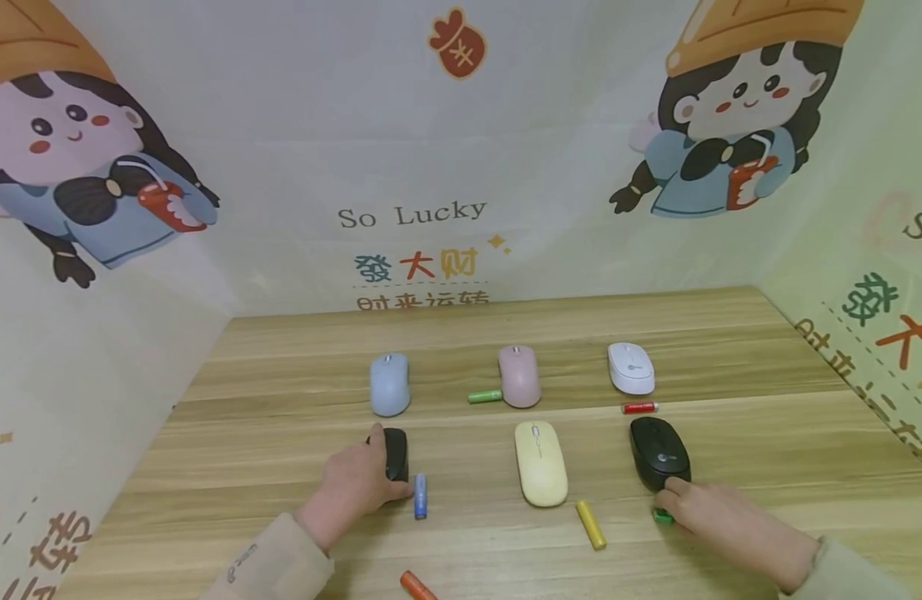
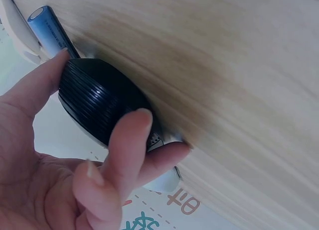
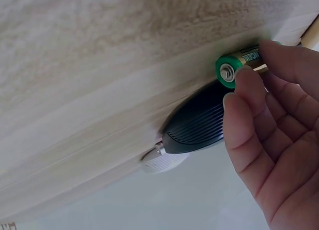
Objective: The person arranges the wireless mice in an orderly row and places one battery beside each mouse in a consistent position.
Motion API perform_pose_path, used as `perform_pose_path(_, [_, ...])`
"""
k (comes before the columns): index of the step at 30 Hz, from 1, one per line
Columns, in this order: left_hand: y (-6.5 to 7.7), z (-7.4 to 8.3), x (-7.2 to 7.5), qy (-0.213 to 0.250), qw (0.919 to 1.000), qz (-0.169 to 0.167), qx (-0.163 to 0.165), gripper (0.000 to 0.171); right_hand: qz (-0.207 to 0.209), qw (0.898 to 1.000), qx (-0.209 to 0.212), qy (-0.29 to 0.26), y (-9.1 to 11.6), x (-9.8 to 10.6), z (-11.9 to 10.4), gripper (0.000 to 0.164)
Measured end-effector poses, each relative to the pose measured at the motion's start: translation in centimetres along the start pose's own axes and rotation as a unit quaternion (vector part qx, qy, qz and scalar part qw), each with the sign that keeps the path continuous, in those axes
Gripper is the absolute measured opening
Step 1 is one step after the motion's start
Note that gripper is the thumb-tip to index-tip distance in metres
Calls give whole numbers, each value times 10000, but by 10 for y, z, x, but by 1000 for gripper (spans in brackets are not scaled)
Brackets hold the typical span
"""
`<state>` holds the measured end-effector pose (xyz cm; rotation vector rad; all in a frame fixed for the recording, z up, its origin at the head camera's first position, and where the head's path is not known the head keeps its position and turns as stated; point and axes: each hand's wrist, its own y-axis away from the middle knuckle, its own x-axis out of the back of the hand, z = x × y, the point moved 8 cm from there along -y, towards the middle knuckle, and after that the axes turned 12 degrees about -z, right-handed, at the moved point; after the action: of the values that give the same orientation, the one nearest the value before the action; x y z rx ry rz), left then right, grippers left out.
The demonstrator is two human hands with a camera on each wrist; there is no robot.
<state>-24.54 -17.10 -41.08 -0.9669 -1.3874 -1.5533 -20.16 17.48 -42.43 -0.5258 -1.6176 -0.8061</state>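
Note:
My left hand (image 1: 359, 475) grips a black computer mouse (image 1: 397, 454) on the wooden table, thumb at its near end and fingers at its far end. In the left wrist view, the ridged side of this mouse (image 2: 94, 98) shows between thumb and fingers. A blue battery (image 1: 420, 496) lies just right of the thumb. Over on the right, my right hand (image 1: 731, 521) pinches a green-ended battery (image 3: 228, 70) between thumb and fingers, close to the tabletop. Directly beyond those fingertips sits a second black mouse (image 1: 659, 450), overlapped by the hand in the head view.
Behind stand a blue mouse (image 1: 389, 385), a pink mouse (image 1: 519, 377) with a light green battery (image 1: 484, 397) beside it, and a white mouse (image 1: 631, 368) with a red battery (image 1: 640, 407) before it. Between the hands lie a yellow mouse (image 1: 541, 464) and yellow battery (image 1: 591, 525); an orange battery (image 1: 418, 586) is nearest.

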Motion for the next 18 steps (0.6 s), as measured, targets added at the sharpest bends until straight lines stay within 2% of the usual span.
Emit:
perform_pose_path(12, [0,0,-1,50,10000,-5,13,99,329,9988,127,348,2,5,-4,16])
perform_pose_path(18, [1,0,0,8,10000,-1,48,99,723,9942,175,778,6,16,-9,21])
